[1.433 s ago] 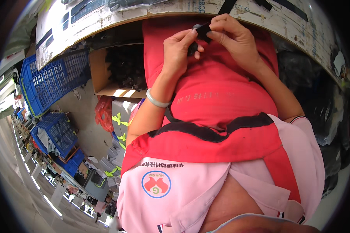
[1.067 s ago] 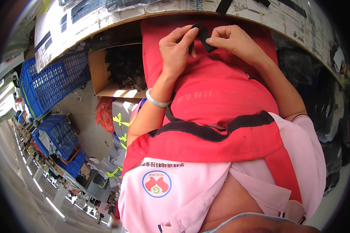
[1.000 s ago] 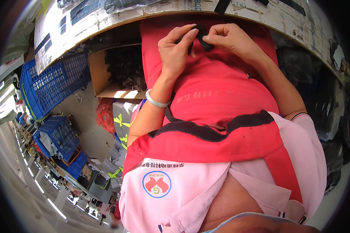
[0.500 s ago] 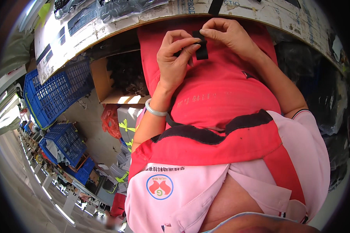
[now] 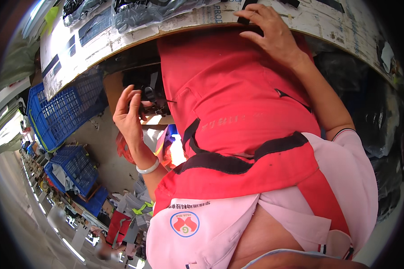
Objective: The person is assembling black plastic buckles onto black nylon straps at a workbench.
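My right hand (image 5: 274, 38) reaches over the edge of the worktable, its thumb spread away from the fingers. Its fingertips touch a short black strip (image 5: 243, 20) at the table edge. Lower on the left, my left hand (image 5: 129, 114) is beside an open cardboard box (image 5: 113, 89) under the table. Its fingers are loosely bent and look apart, with nothing clearly held. Dark pieces (image 5: 155, 92) lie in the box close to those fingertips; their kind is hard to make out.
The worktable (image 5: 179, 33) has a worn, pale top with plastic-wrapped black parts (image 5: 143, 13) and flat dark pieces (image 5: 94, 31) on it. Blue plastic crates (image 5: 60, 110) stand on the floor at left. Dark plastic bags (image 5: 372, 112) are under the table at right. A red apron (image 5: 238, 89) covers my lap.
Both hands held a black strip together over my lap; they have parted. My left hand has moved down left to the box, and my right up to the strip on the table.
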`<state>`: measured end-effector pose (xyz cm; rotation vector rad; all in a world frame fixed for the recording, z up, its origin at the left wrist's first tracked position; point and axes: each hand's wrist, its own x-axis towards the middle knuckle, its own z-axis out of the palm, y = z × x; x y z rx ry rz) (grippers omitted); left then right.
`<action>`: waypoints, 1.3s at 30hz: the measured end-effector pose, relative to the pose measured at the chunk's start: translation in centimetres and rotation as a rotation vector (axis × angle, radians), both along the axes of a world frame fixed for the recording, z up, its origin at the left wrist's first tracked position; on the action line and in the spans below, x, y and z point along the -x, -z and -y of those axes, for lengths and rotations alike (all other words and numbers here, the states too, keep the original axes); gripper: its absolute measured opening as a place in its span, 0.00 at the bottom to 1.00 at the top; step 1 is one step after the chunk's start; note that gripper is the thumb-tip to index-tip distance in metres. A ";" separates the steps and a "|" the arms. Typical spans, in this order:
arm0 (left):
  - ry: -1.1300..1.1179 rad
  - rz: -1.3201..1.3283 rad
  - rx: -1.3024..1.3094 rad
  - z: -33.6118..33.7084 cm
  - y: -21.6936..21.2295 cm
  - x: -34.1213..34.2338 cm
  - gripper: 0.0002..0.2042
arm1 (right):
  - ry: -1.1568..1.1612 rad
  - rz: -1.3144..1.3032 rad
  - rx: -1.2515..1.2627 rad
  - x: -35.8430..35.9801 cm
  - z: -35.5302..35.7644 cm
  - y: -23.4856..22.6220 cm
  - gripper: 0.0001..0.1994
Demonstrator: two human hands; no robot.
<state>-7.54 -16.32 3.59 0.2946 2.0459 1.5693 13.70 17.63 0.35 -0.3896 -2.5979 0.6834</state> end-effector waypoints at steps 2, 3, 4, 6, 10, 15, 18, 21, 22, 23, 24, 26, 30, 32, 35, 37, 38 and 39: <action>-0.214 0.052 -0.077 2.7 2.4 1.8 0.14 | 0.041 -0.013 -0.066 0.1 -0.9 -0.2 0.15; -0.327 0.169 -0.177 3.9 3.5 2.4 0.16 | 0.017 -0.042 -0.006 0.6 -0.9 -1.2 0.13; -0.342 0.376 -0.378 4.2 4.8 2.8 0.17 | 0.000 -0.076 -0.016 0.2 -1.3 -0.4 0.12; -0.155 0.531 -0.468 1.6 5.9 1.7 0.19 | -0.046 -0.125 -0.018 -0.6 -1.9 -0.1 0.13; 0.101 0.522 -0.394 -5.3 4.8 -2.8 0.18 | -0.064 -0.282 0.166 0.4 0.3 -5.7 0.08; 0.213 0.488 -0.356 -9.5 4.2 -5.2 0.08 | -0.105 -0.172 0.456 0.5 3.1 -8.3 0.10; 0.200 0.530 -0.358 -10.7 4.2 -6.2 0.10 | -0.085 0.109 1.156 1.8 5.3 -5.0 0.11; 0.225 0.497 -0.381 -11.6 3.8 -7.3 0.11 | -0.104 0.325 1.428 2.2 5.9 -3.4 0.11; 0.245 0.431 -0.380 -11.7 3.7 -7.8 0.11 | -0.096 0.292 1.534 2.5 6.5 -3.2 0.11; 0.244 0.429 -0.378 -11.7 3.8 -7.9 0.11 | -0.097 0.291 1.536 2.5 6.6 -2.7 0.11; 0.272 0.373 -0.387 -11.6 4.2 -8.0 0.11 | -0.096 0.282 1.614 2.6 6.6 -2.1 0.10; 0.291 0.306 -0.354 -11.4 4.2 -8.1 0.10 | -0.077 0.262 1.744 2.7 6.5 -2.0 0.10; 0.256 0.090 -0.272 -12.0 5.4 -8.4 0.10 | -0.103 0.161 1.904 2.5 6.2 -1.8 0.10; 0.294 -0.308 -0.357 -12.5 6.2 -8.2 0.11 | -0.094 0.127 1.892 2.5 6.4 -1.3 0.10; 0.299 -0.503 -0.338 -12.8 6.6 -7.9 0.11 | -0.037 0.040 1.878 2.6 7.1 -0.9 0.10; 0.334 -0.562 -0.294 -12.8 6.4 -8.0 0.11 | 0.009 -0.014 1.874 2.7 7.2 -0.8 0.10; 0.363 -0.620 -0.250 -12.8 6.2 -8.0 0.10 | -0.015 -0.027 1.859 2.7 7.2 -0.8 0.10; 0.363 -0.622 -0.250 -12.7 6.3 -7.9 0.10 | -0.040 -0.041 1.844 2.7 7.2 -0.8 0.11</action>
